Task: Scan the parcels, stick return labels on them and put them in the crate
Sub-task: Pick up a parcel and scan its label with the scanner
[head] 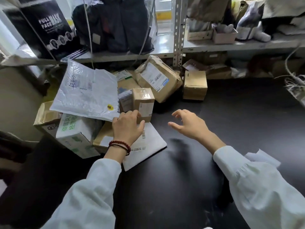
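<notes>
Left hand (127, 125) curled round the base of the small box (144, 100), thumb on its front. The box stands upright on the table (231, 113), touching a white mailer (148, 146) (lying flat). Right hand (189, 125) hovers, fingers spread, holding nothing.

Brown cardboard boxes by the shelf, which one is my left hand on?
The small upright box with clear tape over its top; the left hand grips its lower corner. The other boxes sit farther back, untouched.

Probably a parcel stockroom: metal shelving (179, 30) crammed with goods, labelled parcels (158, 78) heaped below.
</notes>
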A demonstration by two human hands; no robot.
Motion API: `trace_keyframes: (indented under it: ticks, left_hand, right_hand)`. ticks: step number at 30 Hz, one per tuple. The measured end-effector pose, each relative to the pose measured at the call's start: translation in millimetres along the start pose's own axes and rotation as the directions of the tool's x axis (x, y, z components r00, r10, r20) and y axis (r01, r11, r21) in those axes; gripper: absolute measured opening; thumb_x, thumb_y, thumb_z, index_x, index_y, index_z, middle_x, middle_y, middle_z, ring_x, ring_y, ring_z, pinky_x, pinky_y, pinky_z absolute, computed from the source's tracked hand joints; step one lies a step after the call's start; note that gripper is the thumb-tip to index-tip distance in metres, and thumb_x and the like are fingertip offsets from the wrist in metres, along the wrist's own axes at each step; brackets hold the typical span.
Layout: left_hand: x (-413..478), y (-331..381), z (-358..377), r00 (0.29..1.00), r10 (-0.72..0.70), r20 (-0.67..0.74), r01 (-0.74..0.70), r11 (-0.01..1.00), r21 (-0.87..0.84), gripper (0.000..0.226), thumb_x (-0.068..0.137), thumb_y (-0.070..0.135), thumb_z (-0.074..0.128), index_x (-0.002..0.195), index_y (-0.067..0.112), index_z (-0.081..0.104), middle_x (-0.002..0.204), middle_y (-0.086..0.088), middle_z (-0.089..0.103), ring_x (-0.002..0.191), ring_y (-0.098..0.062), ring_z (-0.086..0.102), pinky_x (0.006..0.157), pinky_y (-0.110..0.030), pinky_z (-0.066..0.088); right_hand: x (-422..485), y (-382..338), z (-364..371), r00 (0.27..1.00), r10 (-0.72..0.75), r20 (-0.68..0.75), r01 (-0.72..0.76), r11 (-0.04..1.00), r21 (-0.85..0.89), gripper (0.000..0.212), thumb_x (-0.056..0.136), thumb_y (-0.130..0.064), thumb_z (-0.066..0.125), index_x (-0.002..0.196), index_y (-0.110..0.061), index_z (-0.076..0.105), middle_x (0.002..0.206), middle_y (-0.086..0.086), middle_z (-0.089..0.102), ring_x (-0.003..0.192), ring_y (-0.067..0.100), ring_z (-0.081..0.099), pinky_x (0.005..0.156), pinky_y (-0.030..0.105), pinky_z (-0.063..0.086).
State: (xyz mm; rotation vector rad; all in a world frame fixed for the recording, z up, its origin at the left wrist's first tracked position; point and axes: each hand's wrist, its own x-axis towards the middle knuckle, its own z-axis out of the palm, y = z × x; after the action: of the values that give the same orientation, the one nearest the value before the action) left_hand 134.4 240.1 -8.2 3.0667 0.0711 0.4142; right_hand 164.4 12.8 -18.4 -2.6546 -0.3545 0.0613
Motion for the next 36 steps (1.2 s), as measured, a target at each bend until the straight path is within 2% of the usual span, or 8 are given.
trace_keyframes:
  ticks: [3,9,16,19,22,27,32,36]
  left_hand:
    - [17.2,6.3,4.7,0.998,0.049,0.032,-0.048,0.998,-0.035,0.033,0.089,0.048,0.05,0.112,0.026,0.058,0.108,0.003,0.064,0.1,-0.022,0.057,0.083,-0.038,0.043]
    - [37.0,58.1,17.2,0.965,0.259,0.044,-0.25,0.956,-0.156,0.031,0.09,0.046,0.049,0.113,0.027,0.057,0.111,0.007,0.063,0.105,-0.019,0.056,0.085,-0.035,0.039]
    - [23.0,128.0,42.6,0.868,0.48,0.123,-0.445,0.865,-0.233,0.033,0.09,0.047,0.048,0.115,0.027,0.055,0.113,0.007,0.062,0.107,-0.019,0.055,0.085,-0.034,0.037]
    - [18.3,149.1,43.6,0.836,0.536,0.12,-0.494,0.829,-0.263,0.032,0.091,0.046,0.047,0.115,0.027,0.055,0.115,0.007,0.062,0.108,-0.019,0.054,0.088,-0.035,0.037]
    - [16.7,156.7,41.3,0.825,0.556,0.1,-0.509,0.809,-0.294,0.032,0.091,0.047,0.047,0.114,0.027,0.055,0.114,0.008,0.062,0.108,-0.018,0.055,0.088,-0.035,0.038]
    - [26.4,132.6,35.2,0.853,0.518,0.062,-0.486,0.832,-0.269,0.031,0.091,0.046,0.049,0.113,0.026,0.057,0.111,0.006,0.063,0.106,-0.019,0.056,0.084,-0.034,0.039]
    - [45.1,87.3,28.6,0.916,0.401,0.033,-0.385,0.897,-0.216,0.03,0.091,0.044,0.051,0.113,0.025,0.059,0.114,0.003,0.062,0.11,-0.021,0.051,0.083,-0.034,0.04]
    - [65.8,54.8,21.7,0.95,0.309,-0.043,-0.311,0.932,-0.188,0.028,0.086,0.037,0.06,0.11,0.023,0.063,0.12,-0.003,0.057,0.116,-0.027,0.042,0.09,-0.039,0.037]
  right_hand:
    - [-5.0,9.1,-2.3,0.998,0.064,-0.024,-0.064,0.998,-0.022,0.047,0.09,-0.055,0.055,0.128,-0.027,0.052,0.123,-0.006,0.056,0.114,0.012,0.053,0.08,0.031,0.047]
    - [-42.7,49.2,-12.6,0.949,0.286,-0.133,-0.292,0.956,-0.025,0.047,0.09,-0.052,0.056,0.128,-0.025,0.052,0.126,-0.004,0.056,0.121,0.016,0.049,0.086,0.036,0.048]
    - [-111.9,78.9,-13.6,0.821,0.548,-0.158,-0.546,0.836,0.058,0.05,0.088,-0.048,0.06,0.13,-0.021,0.051,0.132,-0.001,0.05,0.128,0.019,0.04,0.095,0.04,0.044]
    - [-130.5,82.1,-9.1,0.746,0.642,-0.178,-0.621,0.766,0.166,0.061,0.084,-0.056,0.063,0.128,-0.017,0.049,0.13,0.001,0.05,0.125,0.02,0.044,0.098,0.038,0.043]
    - [-135.1,79.3,-0.9,0.69,0.716,-0.107,-0.687,0.694,0.214,0.071,0.079,-0.058,0.068,0.13,-0.012,0.047,0.129,0.005,0.047,0.122,0.023,0.047,0.098,0.035,0.04]
    - [-119.1,71.1,12.0,0.701,0.708,-0.085,-0.671,0.696,0.255,0.071,0.078,-0.038,0.078,0.131,-0.008,0.043,0.131,0.012,0.038,0.119,0.027,0.047,0.101,0.031,0.035]
    - [-81.8,47.8,25.7,0.781,0.621,-0.064,-0.552,0.735,0.393,0.068,0.079,-0.029,0.078,0.134,-0.01,0.043,0.135,0.01,0.036,0.124,0.022,0.044,0.095,0.02,0.03]
    - [-45.7,24.5,37.5,0.818,0.574,-0.037,-0.517,0.762,0.39,0.085,0.078,-0.026,0.08,0.144,-0.008,0.03,0.143,0.012,0.035,0.131,0.028,0.04,0.105,0.032,0.032]
